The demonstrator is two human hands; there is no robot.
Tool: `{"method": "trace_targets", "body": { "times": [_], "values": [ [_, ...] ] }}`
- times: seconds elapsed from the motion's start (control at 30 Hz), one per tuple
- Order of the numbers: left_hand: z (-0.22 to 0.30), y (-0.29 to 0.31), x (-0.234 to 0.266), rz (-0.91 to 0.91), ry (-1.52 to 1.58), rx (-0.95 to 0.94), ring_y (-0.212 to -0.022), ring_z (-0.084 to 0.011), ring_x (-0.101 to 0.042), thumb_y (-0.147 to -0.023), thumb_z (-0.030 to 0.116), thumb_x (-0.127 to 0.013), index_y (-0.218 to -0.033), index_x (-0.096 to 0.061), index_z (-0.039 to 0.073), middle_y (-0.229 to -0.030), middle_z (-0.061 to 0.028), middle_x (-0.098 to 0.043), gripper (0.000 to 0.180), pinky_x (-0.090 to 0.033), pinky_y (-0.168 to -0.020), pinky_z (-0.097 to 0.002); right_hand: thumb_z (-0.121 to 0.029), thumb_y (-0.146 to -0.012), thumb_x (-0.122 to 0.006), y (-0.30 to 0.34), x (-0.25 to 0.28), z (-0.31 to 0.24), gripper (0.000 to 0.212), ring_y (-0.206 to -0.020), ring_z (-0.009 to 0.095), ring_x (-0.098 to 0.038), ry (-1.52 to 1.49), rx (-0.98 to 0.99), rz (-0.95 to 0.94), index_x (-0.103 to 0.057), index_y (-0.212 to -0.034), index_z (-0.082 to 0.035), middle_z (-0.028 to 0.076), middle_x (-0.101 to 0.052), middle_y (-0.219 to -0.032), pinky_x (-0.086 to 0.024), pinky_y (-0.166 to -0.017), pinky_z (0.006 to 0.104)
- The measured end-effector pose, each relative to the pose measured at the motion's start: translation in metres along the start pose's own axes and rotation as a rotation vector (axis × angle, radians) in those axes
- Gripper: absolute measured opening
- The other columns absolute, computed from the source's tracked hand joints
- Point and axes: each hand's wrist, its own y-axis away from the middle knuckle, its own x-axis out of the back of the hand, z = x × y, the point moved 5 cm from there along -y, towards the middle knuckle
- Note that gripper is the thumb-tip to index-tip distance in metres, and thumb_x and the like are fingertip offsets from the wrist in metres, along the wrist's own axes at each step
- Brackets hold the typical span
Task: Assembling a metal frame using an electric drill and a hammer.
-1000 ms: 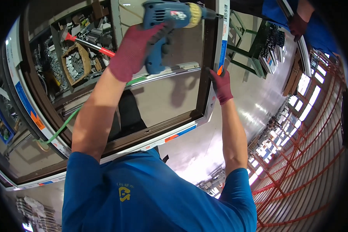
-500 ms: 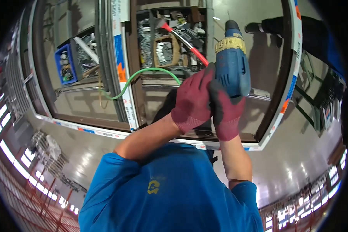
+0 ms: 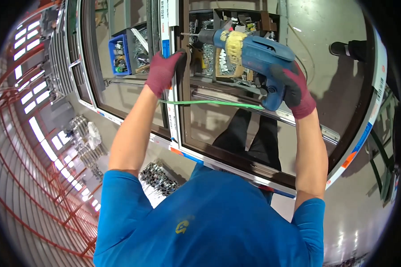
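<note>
My right hand, in a maroon and dark grey glove, is wrapped round the handle of a blue power drill with yellow tape round its front. The drill lies level, its thin bit pointing left, the tip over the brown upright of the window frame. A green cord meets the foot of its handle and stretches left across the frame. My left hand, gloved alike, grips the middle upright with its white and blue protective film, below and left of the bit. Its fingertips are partly hidden.
Under the frame stand a blue bin of small parts and a dark tray of metal pieces and fittings. A metal rail crosses below. At right is another person's shoe; a stack of profiles lies left.
The drill has turned from pointing away to pointing left. My left hand has come off it and moved left to the upright. The view has shifted; the red-handled hammer no longer shows clearly.
</note>
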Motion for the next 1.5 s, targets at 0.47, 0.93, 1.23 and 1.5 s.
{"method": "trace_targets", "body": {
  "times": [0.47,0.93,1.23,1.5],
  "values": [
    [-0.010,-0.008,0.002,0.043,-0.049,-0.178,-0.081,-0.0139,-0.070,-0.091,0.021,-0.079,-0.108,-0.073,-0.005,-0.093,-0.0096,-0.077,0.031,-0.055,-0.074,-0.0314,-0.001,-0.092,-0.074,-0.079,0.041,0.038,0.049,-0.124,0.037,-0.061,0.731,0.251,-0.068,-0.064,-0.137,-0.019,0.021,-0.058,-0.142,-0.050,-0.108,0.0423],
    [-0.013,-0.012,0.003,0.053,0.002,-0.186,-0.077,-0.0135,-0.068,-0.090,0.021,-0.080,-0.105,-0.072,-0.004,-0.089,-0.0086,-0.075,0.030,-0.054,-0.074,-0.0318,0.000,-0.096,-0.067,-0.066,0.017,0.015,0.037,-0.122,0.037,-0.063,0.851,0.647,-0.198,-0.064,-0.132,-0.009,0.020,-0.062,-0.134,-0.051,-0.105,0.0433],
    [-0.015,-0.014,0.002,0.062,-0.060,-0.188,-0.079,-0.0147,-0.069,-0.090,0.024,-0.080,-0.105,-0.072,-0.004,-0.091,-0.0097,-0.076,0.033,-0.055,-0.075,-0.0326,-0.005,-0.098,-0.066,-0.071,0.020,0.007,0.041,-0.126,0.036,-0.061,1.000,0.768,-0.233,-0.059,-0.138,-0.015,0.019,-0.061,-0.138,-0.046,-0.111,0.0438],
    [-0.013,-0.014,0.002,0.087,-0.139,-0.188,-0.078,-0.0173,-0.069,-0.090,0.026,-0.079,-0.104,-0.071,-0.004,-0.089,-0.0121,-0.075,0.035,-0.054,-0.075,-0.0347,-0.013,-0.100,-0.069,-0.077,0.018,-0.001,0.036,-0.131,0.030,-0.056,0.892,0.586,-0.236,-0.067,-0.135,-0.017,0.016,-0.049,-0.149,-0.049,-0.110,0.0387]
  ]
}}
